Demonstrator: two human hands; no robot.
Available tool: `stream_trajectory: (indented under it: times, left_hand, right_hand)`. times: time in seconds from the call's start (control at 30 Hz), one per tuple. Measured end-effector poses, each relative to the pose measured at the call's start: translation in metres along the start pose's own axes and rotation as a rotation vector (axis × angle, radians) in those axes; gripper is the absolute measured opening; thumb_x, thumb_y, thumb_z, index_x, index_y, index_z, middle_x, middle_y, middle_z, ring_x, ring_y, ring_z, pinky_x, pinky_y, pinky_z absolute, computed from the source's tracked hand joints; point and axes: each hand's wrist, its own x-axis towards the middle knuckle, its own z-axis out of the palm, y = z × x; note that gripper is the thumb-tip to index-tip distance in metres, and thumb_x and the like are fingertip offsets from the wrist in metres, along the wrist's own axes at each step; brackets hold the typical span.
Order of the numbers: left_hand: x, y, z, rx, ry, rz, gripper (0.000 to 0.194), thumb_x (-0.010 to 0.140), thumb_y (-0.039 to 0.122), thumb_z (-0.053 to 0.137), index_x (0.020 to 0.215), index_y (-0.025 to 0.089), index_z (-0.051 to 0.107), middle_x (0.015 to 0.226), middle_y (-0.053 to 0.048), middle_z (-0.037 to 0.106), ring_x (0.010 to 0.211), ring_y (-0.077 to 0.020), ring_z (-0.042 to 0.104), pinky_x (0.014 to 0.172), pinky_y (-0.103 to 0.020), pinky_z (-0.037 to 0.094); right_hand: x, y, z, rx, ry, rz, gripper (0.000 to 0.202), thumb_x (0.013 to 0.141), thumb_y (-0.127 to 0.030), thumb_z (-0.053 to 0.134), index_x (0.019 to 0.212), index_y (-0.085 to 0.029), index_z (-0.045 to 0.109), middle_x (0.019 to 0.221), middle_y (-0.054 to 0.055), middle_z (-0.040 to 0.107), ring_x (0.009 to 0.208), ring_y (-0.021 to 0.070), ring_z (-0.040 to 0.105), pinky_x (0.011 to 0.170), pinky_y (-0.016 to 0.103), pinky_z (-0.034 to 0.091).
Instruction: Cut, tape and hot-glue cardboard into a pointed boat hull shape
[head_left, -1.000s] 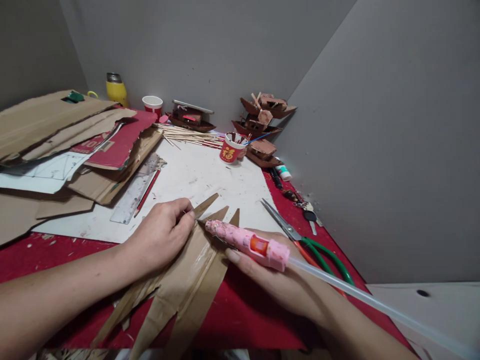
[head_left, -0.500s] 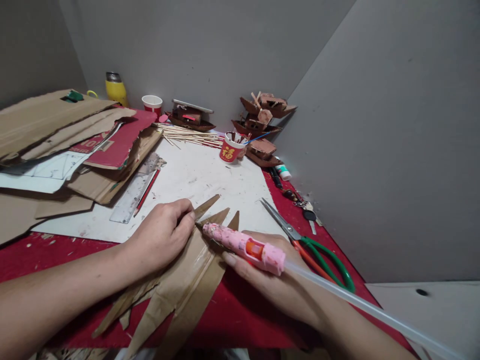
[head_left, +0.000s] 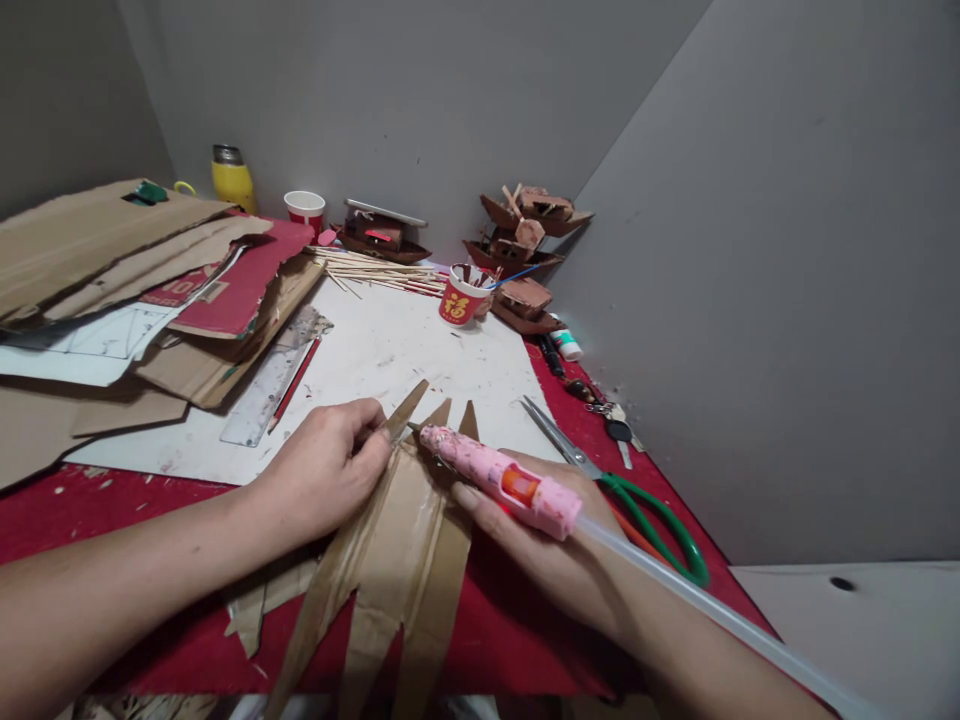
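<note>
My left hand (head_left: 337, 460) pinches the edge of a brown cardboard piece (head_left: 390, 530) made of long tapered strips joined side by side, with pointed ends. Held in my right hand (head_left: 559, 540) is a pink hot glue gun (head_left: 487, 472), a translucent glue stick (head_left: 690, 595) trailing from its back end. The glue gun's nozzle sits at the seam between the left strip and the middle one, near their far points. Fingers of my right hand lie partly behind the gun, and its thumb is near the cardboard's right strip. Scissors (head_left: 615, 475) with green and orange handles lie beside my right hand.
Stacked cardboard sheets (head_left: 90, 240) fill the left side. A ruler (head_left: 259, 400) and red pencil (head_left: 294, 385) lie on white paper (head_left: 375, 350). Behind are thin wooden sticks (head_left: 375, 268), a red paper cup (head_left: 463, 297) and several brown model boats (head_left: 517, 245). Keys (head_left: 619, 430) lie at right.
The cardboard piece has turned more upright in view, its near ends swinging right. The glue gun has shifted slightly right and away from me along the seam.
</note>
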Motion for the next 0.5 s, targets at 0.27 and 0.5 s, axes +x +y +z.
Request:
stream_trajectory:
  times: [0.27,0.5]
  left_hand:
    - [0.0001,-0.0039,-0.0006,-0.060,-0.067,-0.028,0.016,0.083,0.017,0.042,0.068,0.019,0.048,0.054,0.007,0.043,0.049,-0.0101,0.040,0.049,-0.023,0.027]
    - [0.0011,-0.0039,-0.0008,-0.026,-0.058,0.027,0.026,0.090,0.027,0.041,0.065,0.020,0.043,0.057,0.006,0.044,0.054,-0.0121,0.042,0.054,-0.025,0.030]
  right_hand:
    - [0.0018,0.0002,0.0015,0.032,-0.011,-0.003,0.032,0.090,-0.028,0.054,0.121,-0.026,0.064,0.111,0.004,0.072,0.096,0.0248,0.070,0.081,0.032,0.058]
    - [0.0035,-0.0025,-0.0007,0.078,-0.014,-0.025,0.035,0.091,-0.029,0.052,0.123,-0.024,0.063,0.121,0.004,0.067,0.111,0.0230,0.063,0.095,0.030,0.053]
